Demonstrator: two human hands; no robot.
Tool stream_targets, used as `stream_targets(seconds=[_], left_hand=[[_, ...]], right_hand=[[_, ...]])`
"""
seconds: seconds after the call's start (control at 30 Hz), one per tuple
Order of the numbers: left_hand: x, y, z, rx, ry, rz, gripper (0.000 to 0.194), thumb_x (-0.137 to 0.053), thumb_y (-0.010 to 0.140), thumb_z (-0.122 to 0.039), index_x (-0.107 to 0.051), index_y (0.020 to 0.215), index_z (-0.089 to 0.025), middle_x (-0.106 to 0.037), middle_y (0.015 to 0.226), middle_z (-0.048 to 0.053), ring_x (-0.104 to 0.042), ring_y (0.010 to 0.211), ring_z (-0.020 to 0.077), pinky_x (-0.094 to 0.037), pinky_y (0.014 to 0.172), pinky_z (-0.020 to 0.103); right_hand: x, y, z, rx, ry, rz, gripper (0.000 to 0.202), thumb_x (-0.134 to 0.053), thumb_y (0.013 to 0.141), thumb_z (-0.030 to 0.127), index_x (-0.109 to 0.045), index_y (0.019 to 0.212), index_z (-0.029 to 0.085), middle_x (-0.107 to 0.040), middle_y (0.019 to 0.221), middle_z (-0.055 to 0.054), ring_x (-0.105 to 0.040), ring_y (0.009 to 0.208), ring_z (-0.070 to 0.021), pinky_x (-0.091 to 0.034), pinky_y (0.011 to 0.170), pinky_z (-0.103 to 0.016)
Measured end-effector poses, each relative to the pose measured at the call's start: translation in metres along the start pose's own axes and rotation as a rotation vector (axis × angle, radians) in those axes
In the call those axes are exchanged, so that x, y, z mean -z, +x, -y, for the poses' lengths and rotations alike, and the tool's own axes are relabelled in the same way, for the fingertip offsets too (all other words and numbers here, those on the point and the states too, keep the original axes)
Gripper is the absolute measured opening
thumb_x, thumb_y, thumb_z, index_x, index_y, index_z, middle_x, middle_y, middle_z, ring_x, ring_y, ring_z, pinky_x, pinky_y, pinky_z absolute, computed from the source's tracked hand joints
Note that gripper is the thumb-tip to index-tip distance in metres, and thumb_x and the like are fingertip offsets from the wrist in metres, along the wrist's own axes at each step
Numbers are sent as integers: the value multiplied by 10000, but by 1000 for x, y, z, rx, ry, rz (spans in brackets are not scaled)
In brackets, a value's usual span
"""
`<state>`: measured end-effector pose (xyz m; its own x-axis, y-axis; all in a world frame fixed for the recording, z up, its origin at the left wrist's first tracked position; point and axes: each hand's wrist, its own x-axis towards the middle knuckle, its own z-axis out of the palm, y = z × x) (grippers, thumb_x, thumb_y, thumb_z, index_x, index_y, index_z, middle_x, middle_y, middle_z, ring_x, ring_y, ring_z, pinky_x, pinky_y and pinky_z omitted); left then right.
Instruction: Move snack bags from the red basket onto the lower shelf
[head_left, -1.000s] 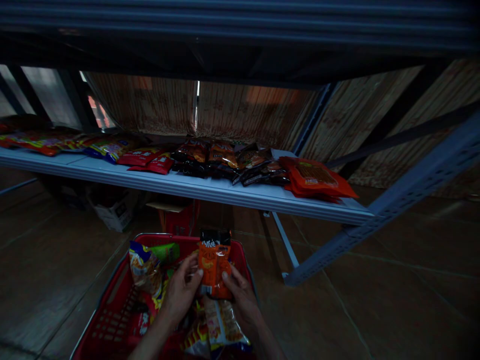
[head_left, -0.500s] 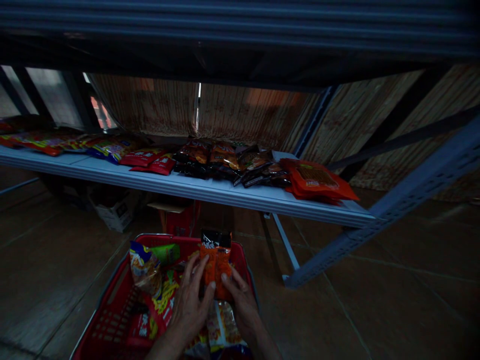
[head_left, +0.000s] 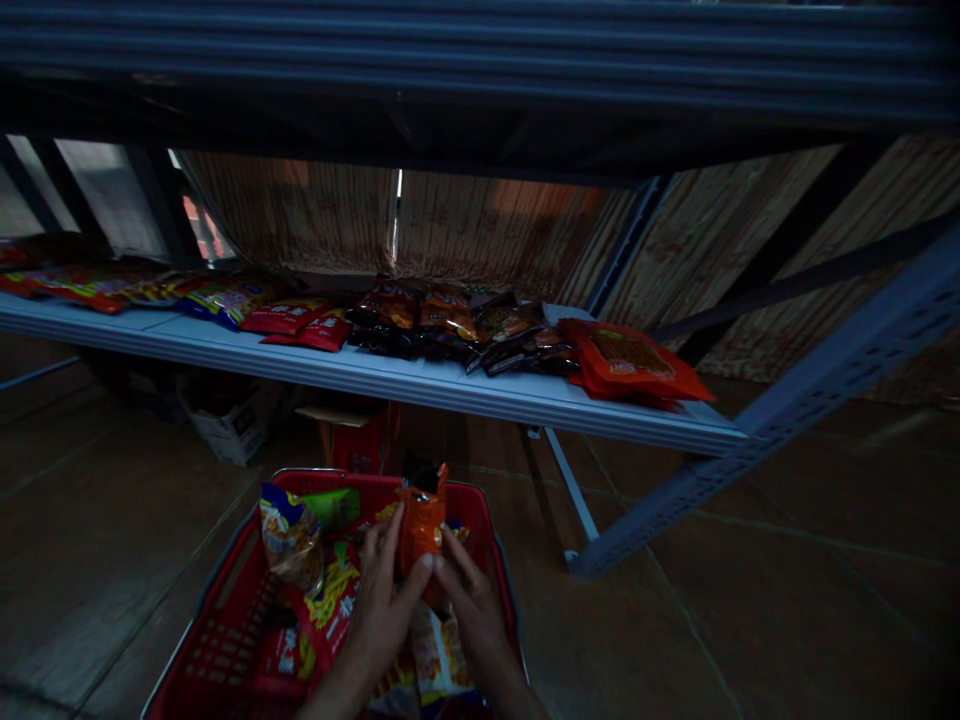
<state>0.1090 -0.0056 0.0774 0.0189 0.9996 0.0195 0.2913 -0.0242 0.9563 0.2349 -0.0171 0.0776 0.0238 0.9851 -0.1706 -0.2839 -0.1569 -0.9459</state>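
Since half a second ago, I am seeing the orange snack packet [head_left: 421, 522] turning edge-on. Item: left hand [head_left: 385, 610], fingers pinching its 9 o'clock side; right hand [head_left: 471, 612], fingers pinching its 3 o'clock side. Packet is standing upright above the red basket [head_left: 225, 640], at 12 o'clock from both hands. Judged light, soft, crinkly, slippery; grip the sealed edges.

Large yellow characters stand on the red snack packet [head_left: 328, 610] in the red plastic basket [head_left: 217, 640], too dim and blurred to read; nothing else is legible.
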Motion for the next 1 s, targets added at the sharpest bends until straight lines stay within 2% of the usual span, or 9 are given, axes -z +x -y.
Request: stream_targets(seconds=[0.13,0.27,0.33,0.43,0.53,0.63,0.8,0.87,1.0], left_hand=[[0,0,-4,59,-229,35,694,-540,768,-446,-274,1364,-212,-321,1413,107,-241,1326,237,-209,1086,386],[1,0,-10,213,-524,98,868,-655,688,-405,-170,1384,-219,-461,1330,125,-404,1241,248,-324,1023,362],[3,2,-9,245,-619,76,891,-682,666,-382,-165,1377,-235,-501,1297,117,-476,1181,242,-374,981,344],[8,7,-9,310,-666,-4,817,-692,662,-363,-248,1336,-236,-548,1245,119,-536,1116,244,-410,942,346],[14,10,-11,429,-736,-21,753,-678,680,-337,-277,1313,-267,-593,1184,105,-587,1043,256,-463,869,378],[18,10,-14,506,-860,29,739,-673,686,-280,-284,1314,-296,-640,1110,79,-636,951,249,-491,817,380],[17,10,-11,515,-945,111,662,-646,709,-305,-340,1296,-286,-649,1107,68,-628,975,227,-479,845,361],[17,10,-9,508,-894,132,613,-642,705,-343,-398,1264,-276,-636,1139,65,-615,1005,225,-473,859,357],[23,14,-12,435,-760,104,507,-682,655,-330,-527,1128,-229,-633,1146,61,-587,1050,230,-463,875,335]], right_hand=[[2,-2,1,127,-229,-2,486,-587,720,515,-592,1136,263,-530,1289,-54,-404,1239,-246,-292,1053,-396],[5,-3,0,229,-364,49,429,-499,782,515,-588,1138,290,-543,1240,-58,-444,1195,-225,-333,1027,-376],[5,-3,-1,247,-384,60,404,-482,802,490,-588,1136,290,-537,1246,-56,-446,1194,-220,-339,1025,-376],[7,-1,-3,244,-363,47,398,-500,803,456,-575,1152,279,-552,1249,-64,-460,1187,-225,-341,1023,-395],[10,2,-8,206,-262,-78,445,-554,757,479,-585,1139,252,-575,1232,-83,-482,1168,-246,-368,1001,-405],[10,5,-11,108,-132,-185,540,-648,672,488,-578,1138,225,-563,1246,-95,-476,1176,-257,-389,983,-387],[2,-2,-8,-246,217,-45,607,-693,638,474,-526,1166,224,-595,1195,-91,-576,1042,-251,-500,788,-380],[-1,-5,-6,-287,270,-3,570,-717,622,447,-559,1118,216,-635,1121,-85,-612,958,-239,-510,684,-336],[-1,-5,-5,-288,256,-15,462,-760,589,385,-627,1000,221,-701,914,-36,-636,764,-155,-450,561,-219]])
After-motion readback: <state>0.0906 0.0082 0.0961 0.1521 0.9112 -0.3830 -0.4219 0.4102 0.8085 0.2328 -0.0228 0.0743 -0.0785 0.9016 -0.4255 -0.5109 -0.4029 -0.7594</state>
